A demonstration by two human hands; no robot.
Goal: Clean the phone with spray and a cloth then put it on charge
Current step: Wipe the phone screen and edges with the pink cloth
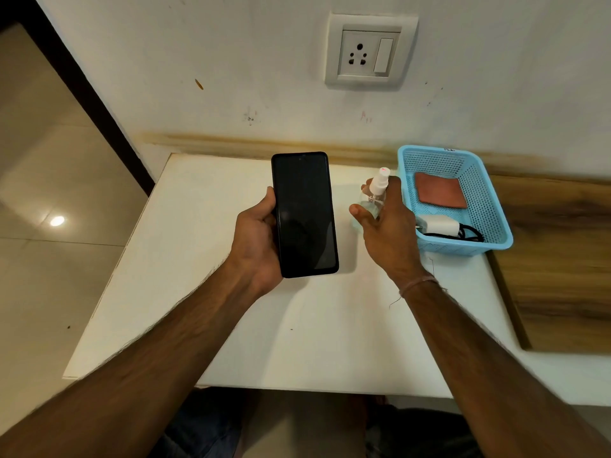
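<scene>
Your left hand point(256, 233) gripped the phone point(304, 214) by its left edge, with the fingers curled round behind it. The dark screen faced up at you, above the white counter point(297, 325). I think you held it that way so the glass was bare and ready to get wet. At three o'clock from the phone, your right hand point(386, 226) was wrapped round the small clear spray bottle point(377, 190). The thumb was on one side and the fingers on the other, and the white top poked out at twelve o'clock. I could not tell if the bottle stood on the counter or was lifted off it, or which way the top pointed. The blue basket point(489, 206) sat just beside the bottle at three o'clock. In it the brown cloth point(439, 190) lay flat at the twelve o'clock end. The white charger point(438, 224) and its black cable point(469, 233) lay at the six o'clock end. They were close, likely so you could grab them fast. The wall socket point(368, 52) was at one o'clock from the phone, with nothing plugged in. The job looked only just begun: no spray, no wipe, no charge yet. Next you would need to aim the top at the screen and press gently. Too much wet could run into the phone's little holes.
</scene>
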